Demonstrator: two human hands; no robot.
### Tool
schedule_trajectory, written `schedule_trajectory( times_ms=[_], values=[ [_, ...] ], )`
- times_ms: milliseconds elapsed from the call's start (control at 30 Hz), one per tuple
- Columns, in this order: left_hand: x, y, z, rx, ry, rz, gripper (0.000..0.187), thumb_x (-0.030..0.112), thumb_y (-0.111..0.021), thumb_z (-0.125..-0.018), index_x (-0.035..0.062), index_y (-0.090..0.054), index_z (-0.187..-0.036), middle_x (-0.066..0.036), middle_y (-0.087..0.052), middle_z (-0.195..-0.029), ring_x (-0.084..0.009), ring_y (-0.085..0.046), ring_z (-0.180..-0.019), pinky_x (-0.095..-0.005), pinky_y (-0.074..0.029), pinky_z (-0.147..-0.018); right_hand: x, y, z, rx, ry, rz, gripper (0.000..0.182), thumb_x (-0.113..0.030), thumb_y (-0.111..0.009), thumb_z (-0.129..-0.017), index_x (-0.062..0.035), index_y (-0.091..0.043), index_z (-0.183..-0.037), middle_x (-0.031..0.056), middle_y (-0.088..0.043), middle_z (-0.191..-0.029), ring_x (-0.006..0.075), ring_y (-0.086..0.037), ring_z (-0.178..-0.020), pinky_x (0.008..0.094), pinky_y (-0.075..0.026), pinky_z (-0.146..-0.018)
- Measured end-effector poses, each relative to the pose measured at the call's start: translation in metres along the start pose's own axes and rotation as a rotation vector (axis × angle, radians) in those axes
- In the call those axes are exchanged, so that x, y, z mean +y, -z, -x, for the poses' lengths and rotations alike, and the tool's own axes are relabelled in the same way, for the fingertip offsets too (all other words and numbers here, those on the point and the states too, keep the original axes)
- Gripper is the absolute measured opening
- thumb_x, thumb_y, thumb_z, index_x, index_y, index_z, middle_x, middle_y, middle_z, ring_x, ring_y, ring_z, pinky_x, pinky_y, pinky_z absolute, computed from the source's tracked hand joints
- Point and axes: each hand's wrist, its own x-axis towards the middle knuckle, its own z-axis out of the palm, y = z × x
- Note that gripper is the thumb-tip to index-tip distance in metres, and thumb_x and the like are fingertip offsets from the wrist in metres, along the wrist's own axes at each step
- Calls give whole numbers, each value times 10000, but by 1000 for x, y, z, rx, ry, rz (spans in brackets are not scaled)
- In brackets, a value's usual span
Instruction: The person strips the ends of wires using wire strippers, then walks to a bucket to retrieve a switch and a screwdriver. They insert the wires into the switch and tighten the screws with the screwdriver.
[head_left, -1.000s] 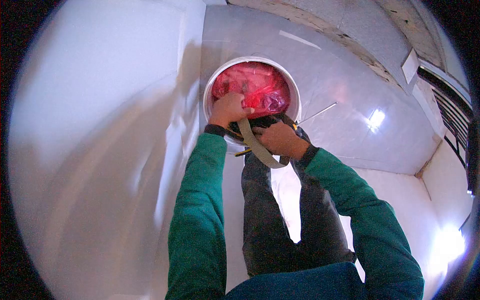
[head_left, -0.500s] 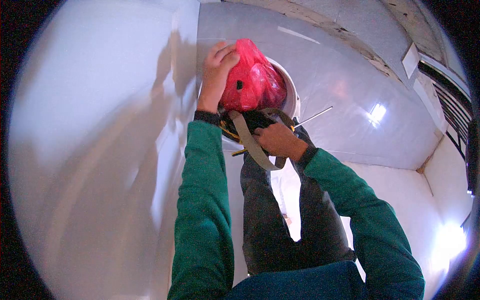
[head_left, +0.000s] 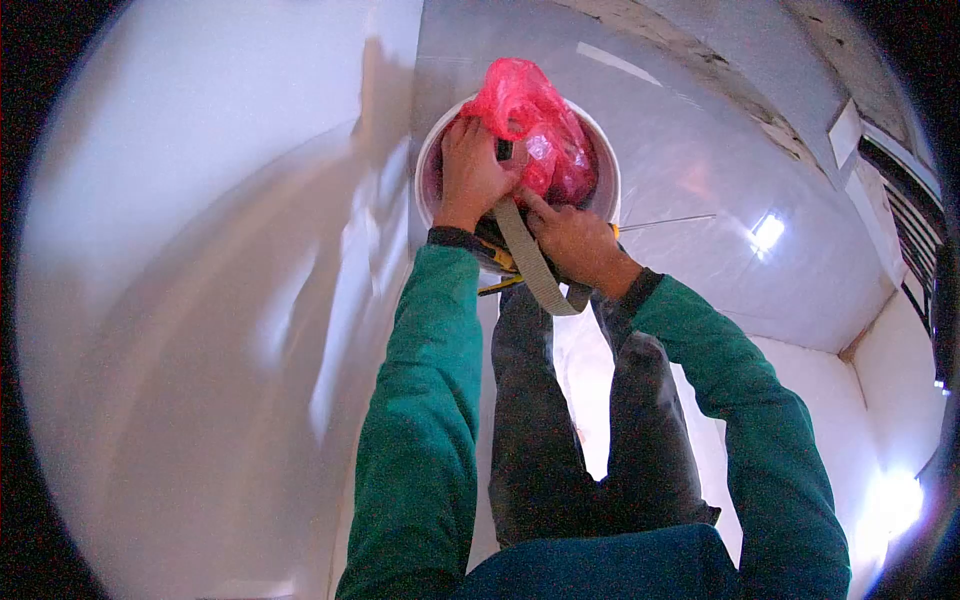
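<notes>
Crumpled, shiny red plastic bag [head_left: 565, 130] bulges from white bucket [head_left: 613, 165], left hand [head_left: 474, 172] at its side, right hand [head_left: 582, 242] by webbing strap [head_left: 533, 265], both grips unclear, bag's underside hidden.

one wide head-worn view, steeply downward past both sleeves [head_left: 420, 390] to a bucket [head_left: 611, 165]
</notes>
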Motion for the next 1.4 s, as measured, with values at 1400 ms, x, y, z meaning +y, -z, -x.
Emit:
schedule_trajectory(
  times_ms=[1400],
  values=[
    [-15, 25, 113, -177, 331, 1805, 594, 290, -591, -847, 44, -353, -1333, -184, -433, -1313, -330, -513, -1129, -476, -523, -811, 17, 90, 5, 137, -50, -982, 380, -189, -702, -705, -52, -622, -1050, 106, -658, -971, 215, -619, -926, 336, -457, -875]
  ],
)
